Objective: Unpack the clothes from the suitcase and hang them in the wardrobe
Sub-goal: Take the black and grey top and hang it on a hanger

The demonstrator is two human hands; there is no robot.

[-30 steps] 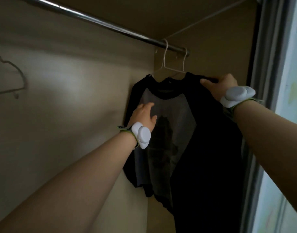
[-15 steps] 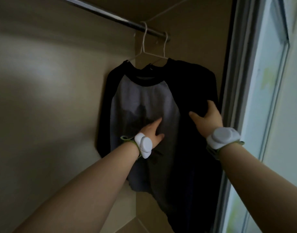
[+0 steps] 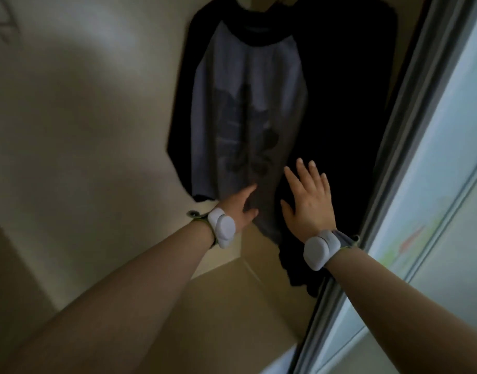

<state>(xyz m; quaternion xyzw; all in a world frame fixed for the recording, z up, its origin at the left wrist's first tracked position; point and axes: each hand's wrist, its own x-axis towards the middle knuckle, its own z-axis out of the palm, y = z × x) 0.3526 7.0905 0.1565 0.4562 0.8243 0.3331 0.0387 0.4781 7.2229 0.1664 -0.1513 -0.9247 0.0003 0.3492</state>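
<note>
While the grey-and-black shirt is hanging at the far right of the wardrobe, beside a darker garment, the left hand is lying against its lower hem, fingers loosely apart. Right hand is pressing flat, fingers spread, gripping nothing. Sliding door is standing just right.

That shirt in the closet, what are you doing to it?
A person is putting clothes away in a wardrobe. A grey shirt with dark sleeves hangs inside, next to a darker piece of clothing. Both hands are down near the bottom of the clothes. The left hand touches the shirt's lower edge, and the right hand lies flat and open against the dark clothing. Neither hand grips anything. It looks like smoothing them out.
</note>
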